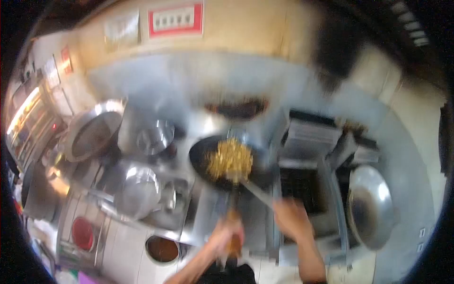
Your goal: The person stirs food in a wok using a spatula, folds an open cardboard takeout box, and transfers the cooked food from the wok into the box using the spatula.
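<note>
A dark wok (196, 154) sits at the middle of the view, with yellow, chopped-looking food (230, 158) in it. My left hand (227, 235) is closed round the wok's brownish handle, below the pan. From the right, my right hand (292, 217) grips the end of a long metal utensil (257, 195). The head of that utensil touches the lower edge of the food and is partly hidden by it. Motion blurs both hands and the food.
Metal bowls (138, 191) and a large basin (94, 130) stand at left. Right of the wok is a dark rectangular basin (302, 189), then a wide metal wok (370, 207). A brown-filled bucket (162, 249) and a red container (82, 233) are low at left.
</note>
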